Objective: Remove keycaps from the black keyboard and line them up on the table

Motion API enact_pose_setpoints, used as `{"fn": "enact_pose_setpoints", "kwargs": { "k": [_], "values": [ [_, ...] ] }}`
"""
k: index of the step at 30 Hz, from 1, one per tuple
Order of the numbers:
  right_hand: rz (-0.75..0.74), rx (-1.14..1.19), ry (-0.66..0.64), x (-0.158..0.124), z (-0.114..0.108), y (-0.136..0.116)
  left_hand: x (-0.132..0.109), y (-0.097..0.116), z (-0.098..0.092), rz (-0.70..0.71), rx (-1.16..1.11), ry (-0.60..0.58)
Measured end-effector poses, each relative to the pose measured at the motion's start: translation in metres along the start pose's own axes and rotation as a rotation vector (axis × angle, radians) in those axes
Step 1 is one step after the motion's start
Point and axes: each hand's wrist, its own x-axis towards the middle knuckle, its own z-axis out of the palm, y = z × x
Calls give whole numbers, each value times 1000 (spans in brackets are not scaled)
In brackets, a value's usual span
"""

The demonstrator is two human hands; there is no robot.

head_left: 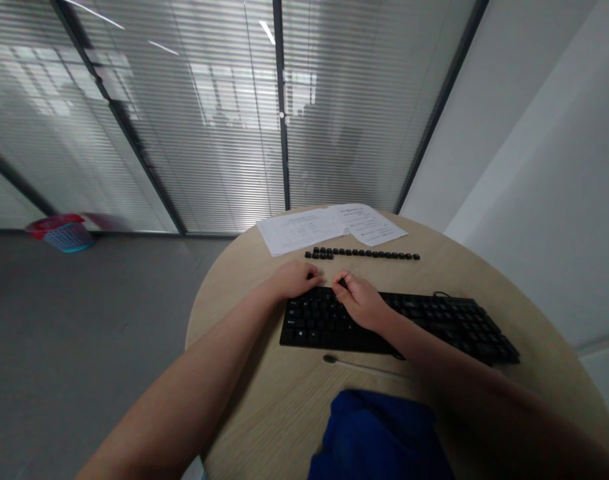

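A black keyboard (329,328) lies across the round table, with several keys gone from its upper rows. My right hand (362,300) is above its left half, thumb and fingers pinched on a small black keycap (342,283). Thin wire loops (354,270) stick out just past those fingers; what they belong to is hidden. At the keyboard's upper left corner, my left hand (295,279) rests with curled fingers; a dark spot shows between them, too small to name. Behind both hands, loose black keycaps (369,253) stand in a long row, with a short second row at its left.
Printed sheets (304,230) lie at the table's far edge. A thin brush (329,359) with a dark head lies in front of the keyboard. Blue cloth (374,433) is at the near edge. Beyond stand a blinds-covered glass wall (224,133) and a basket (67,235) on the floor.
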Motion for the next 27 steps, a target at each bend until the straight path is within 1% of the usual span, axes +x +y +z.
{"fn": "enact_pose_setpoints", "kwargs": {
  "k": [7,11,13,16,18,21,24,27],
  "values": [
    [-10,46,15,0,2,2,1,-1,1,6,10,2],
    [84,308,164,2,8,11,1,-2,3,-17,14,-3],
    [87,348,179,2,9,13,1,-3,3,-14,0,10],
    [17,192,147,1,7,11,1,-2,-2,-2,-81,49],
    [-14,80,165,0,5,7,-1,-1,-7,-5,-169,93],
    [-62,-6,208,0,2,2,-3,2,-14,-23,-337,132],
    [-148,-25,225,0,2,0,-6,4,-18,-25,-487,97],
    [-211,-46,244,1,3,2,-7,7,-18,-8,-586,47]
  ]
}}
